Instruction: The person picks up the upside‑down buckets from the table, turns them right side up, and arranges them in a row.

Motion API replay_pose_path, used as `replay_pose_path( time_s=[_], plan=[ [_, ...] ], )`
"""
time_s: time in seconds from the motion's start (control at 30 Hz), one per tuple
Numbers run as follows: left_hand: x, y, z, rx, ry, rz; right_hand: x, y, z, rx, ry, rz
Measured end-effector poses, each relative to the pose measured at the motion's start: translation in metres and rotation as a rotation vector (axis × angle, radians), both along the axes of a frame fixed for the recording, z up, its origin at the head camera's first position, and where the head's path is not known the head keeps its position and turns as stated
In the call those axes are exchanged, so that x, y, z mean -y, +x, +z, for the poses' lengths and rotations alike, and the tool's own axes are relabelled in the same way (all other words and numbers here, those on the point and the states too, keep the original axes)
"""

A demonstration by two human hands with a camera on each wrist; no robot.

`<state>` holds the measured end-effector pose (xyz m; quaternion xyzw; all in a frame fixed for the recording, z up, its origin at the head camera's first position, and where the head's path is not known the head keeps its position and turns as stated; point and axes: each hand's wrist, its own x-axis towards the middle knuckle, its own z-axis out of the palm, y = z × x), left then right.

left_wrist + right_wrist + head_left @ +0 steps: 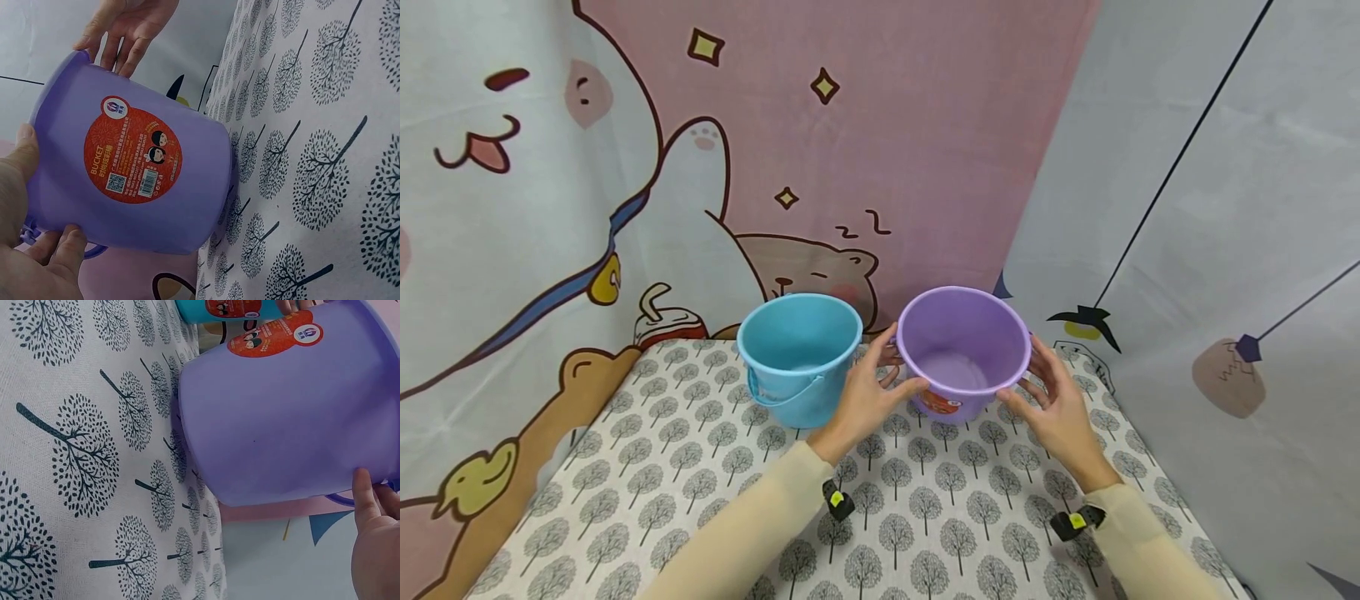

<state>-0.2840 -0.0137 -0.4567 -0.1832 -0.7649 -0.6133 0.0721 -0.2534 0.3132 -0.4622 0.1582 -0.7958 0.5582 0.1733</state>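
Observation:
Between my two hands stands a purple bucket point(962, 329), upright on the patterned cloth with its mouth facing up. My left hand point(867, 396) grips its left side near the rim, thumb across the front. On the opposite side my right hand point(1060, 412) holds it likewise, thumb at the front rim and fingers around the side. The left wrist view shows a red round label point(134, 159) on the bucket's wall and part of its purple handle point(97, 251). In the right wrist view, the right thumb point(362, 487) presses the bucket's wall just below the rim.
A light blue bucket point(797, 408) stands upright just left of the purple one, its handle point(782, 402) hanging down in front. The table cloth point(895, 508) has a tree print. A curtain with cartoon animals point(925, 150) hangs right behind the table's back edge.

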Motion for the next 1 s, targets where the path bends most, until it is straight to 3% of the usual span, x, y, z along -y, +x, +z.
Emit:
replay_pose_path(
  time_s=[0.4, 0.63, 1.0],
  plan=[
    [-0.011, -0.011, -0.005, 0.016, 0.03, 0.005, 0.001, -0.009, -0.009, 0.065, -0.065, -0.001],
    [-0.016, -0.015, -0.009, 0.028, 0.019, -0.033, 0.002, -0.014, -0.013, 0.079, -0.099, 0.006],
    [-0.012, -0.007, -0.01, 0.055, -0.044, -0.059, 0.006, -0.012, -0.017, 0.101, 0.009, -0.02]
  ],
)
